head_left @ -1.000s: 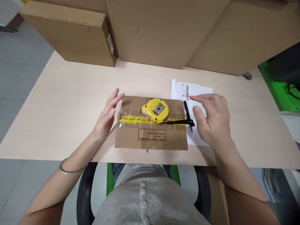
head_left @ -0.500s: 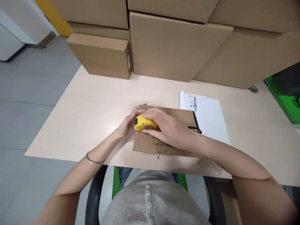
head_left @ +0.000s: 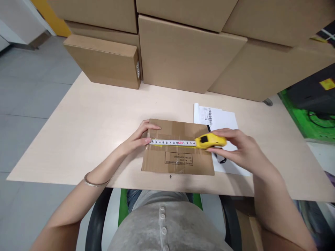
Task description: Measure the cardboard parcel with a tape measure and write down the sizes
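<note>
A flat brown cardboard parcel (head_left: 178, 162) lies near the table's front edge. Across its top runs the white blade (head_left: 172, 142) of a tape measure. My left hand (head_left: 136, 139) pinches the blade's end at the parcel's left edge. My right hand (head_left: 242, 150) grips the yellow tape measure case (head_left: 209, 141) at the parcel's right edge, fingers wrapped round it. A black strap hangs below the case.
A white printed sheet (head_left: 225, 120) lies right of the parcel, partly under my right hand. Large cardboard boxes (head_left: 188, 52) line the back of the light wooden table (head_left: 91, 115), with a smaller box (head_left: 104, 61) at the left. Green equipment (head_left: 306, 115) stands at the right.
The tape measure was lifted off the parcel by both hands. My right hand then drew the case rightwards, pulling the blade out across the parcel while my left hand stayed at the left edge.
</note>
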A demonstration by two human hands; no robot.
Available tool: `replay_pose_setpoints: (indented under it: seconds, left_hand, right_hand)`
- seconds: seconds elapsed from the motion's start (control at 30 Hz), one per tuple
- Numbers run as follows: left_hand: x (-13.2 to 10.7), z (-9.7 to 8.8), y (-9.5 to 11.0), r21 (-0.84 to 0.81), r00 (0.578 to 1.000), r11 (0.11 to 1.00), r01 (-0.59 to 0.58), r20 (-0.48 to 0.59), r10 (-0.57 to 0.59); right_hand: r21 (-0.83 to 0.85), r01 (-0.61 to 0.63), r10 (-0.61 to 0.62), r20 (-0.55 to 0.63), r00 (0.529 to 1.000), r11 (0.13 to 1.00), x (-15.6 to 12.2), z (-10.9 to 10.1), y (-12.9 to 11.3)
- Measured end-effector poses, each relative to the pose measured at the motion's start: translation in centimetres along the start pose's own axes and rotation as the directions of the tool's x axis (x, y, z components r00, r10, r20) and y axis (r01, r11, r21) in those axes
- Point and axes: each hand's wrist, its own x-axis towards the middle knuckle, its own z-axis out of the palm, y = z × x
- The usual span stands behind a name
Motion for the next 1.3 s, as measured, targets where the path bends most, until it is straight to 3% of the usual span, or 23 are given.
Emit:
replay_pose_setpoints:
  seconds: [0.13,0.27,0.47,0.6,0.67,0.77,0.9,1.0,1.07,1.13,1.17,1.23,1.3]
  left_hand:
    - [0.1,-0.1,-0.2,0.045,1.0,0.999,-0.014,-0.003,0.014]
    - [0.1,-0.2,-0.6,0.047,0.999,0.998,-0.049,-0.017,0.049]
    - [0.0,-0.2,-0.8,0.032,0.999,0.999,-0.042,-0.017,0.043]
    - [0.0,-0.2,-0.7,0.036,0.999,0.999,-0.036,-0.014,0.037]
    - [0.0,-0.2,-0.8,0.042,0.999,0.998,-0.037,-0.01,0.037]
    - [-0.1,-0.1,-1.2,0.035,0.999,0.999,-0.033,-0.015,0.034]
    - [-0.3,0.3,-1.7,-0.02,0.997,1.0,0.002,-0.076,-0.004]
    - [-0.2,0.8,-1.5,-0.131,0.993,0.991,0.027,-0.111,-0.041]
    - [-0.1,1.3,-1.1,-0.233,0.98,0.97,0.067,-0.167,-0.107]
    - [-0.1,1.8,-0.8,-0.337,0.931,0.932,0.133,-0.28,-0.234]
    - [-0.1,2.1,-0.6,-0.384,0.884,0.907,0.173,-0.346,-0.315]
    - [-0.4,2.5,-0.4,-0.444,0.766,0.857,0.26,-0.446,-0.464]
    - [-0.8,2.8,-0.1,-0.452,0.686,0.822,0.346,-0.476,-0.55]
  right_hand:
    - [0.018,-0.157,0.158,-0.082,0.984,0.987,-3.8,-2.8,2.7]
    - [-0.014,-0.184,0.182,-0.083,0.98,0.983,-4.4,-2.6,3.1]
    - [-0.179,-0.262,0.266,-0.003,0.964,0.948,-3.5,-3.6,1.0]
    - [-0.173,-0.182,0.201,0.103,0.974,0.968,-1.5,-4.3,-1.4]
    - [-0.125,-0.147,0.168,0.175,0.97,0.981,0.5,-3.1,-2.7]
    - [-0.074,-0.082,0.1,0.292,0.951,0.994,4.2,0.6,-4.5]
    - [0.027,0.107,-0.11,0.311,0.944,0.994,7.7,6.1,-6.3]
    - [0.167,0.144,-0.188,0.284,0.94,0.975,8.1,7.3,-6.7]
    - [0.268,0.027,-0.079,0.187,0.979,0.963,7.3,6.2,-6.4]
    - [0.399,-0.158,0.162,0.024,0.987,0.903,6.0,4.2,-5.5]
    - [0.468,-0.242,0.3,-0.052,0.953,0.85,5.3,3.0,-4.8]
    - [0.573,-0.377,0.537,-0.134,0.833,0.728,4.1,1.0,-3.2]
    - [0.608,-0.483,0.667,-0.103,0.738,0.63,3.3,-0.2,-1.6]
